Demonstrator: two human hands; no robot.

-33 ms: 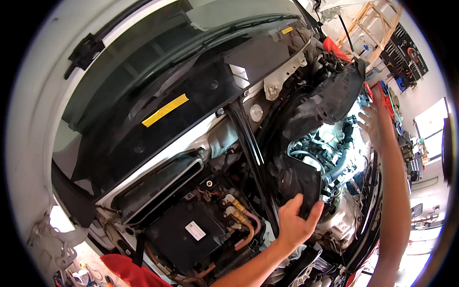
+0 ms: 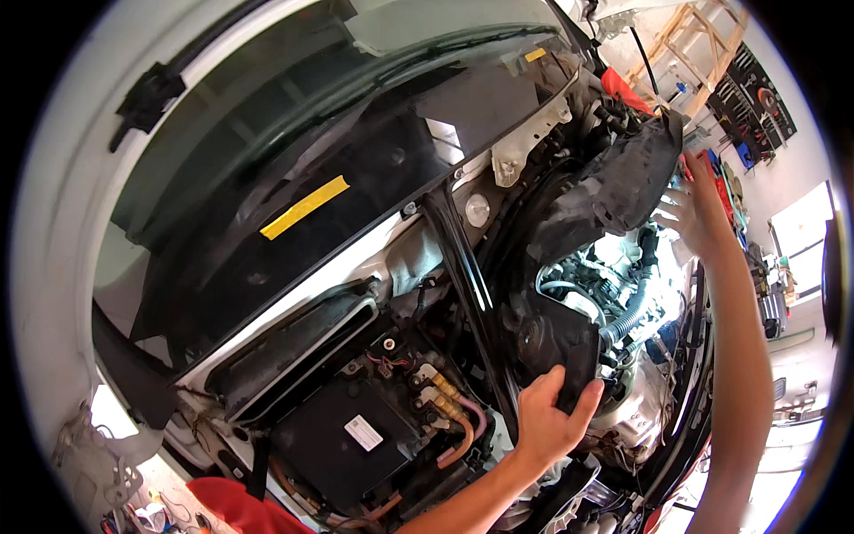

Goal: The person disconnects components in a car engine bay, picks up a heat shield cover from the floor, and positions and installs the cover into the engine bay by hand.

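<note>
In the head view, a long black shaped panel [image 2: 601, 194] lies across the car's engine bay. My left hand [image 2: 553, 418] grips its lower end, thumb and fingers closed on the edge. Beside the panel's upper right end is my right hand [image 2: 690, 215], fingers apart; whether its fingertips touch the panel I cannot tell. Below and between them is the lit engine [image 2: 623, 280] with a corrugated hose [image 2: 626, 319]. A black bar [image 2: 471, 289] crosses the bay left of the panel. A black box with a white label [image 2: 320, 440] and copper-coloured pipes sit at the lower left.
The windscreen and cowl [image 2: 267, 169] fill the upper left, with yellow tape [image 2: 302, 206]. The white hinge side [image 2: 116, 452] is at the far left. A wooden rack [image 2: 689, 49], a wall tool board [image 2: 756, 98] and a window [image 2: 796, 240] are at the right.
My right hand has moved slightly up and left toward the panel's upper end. The upper end of the panel has shifted slightly; my left hand stays on the lower end.
</note>
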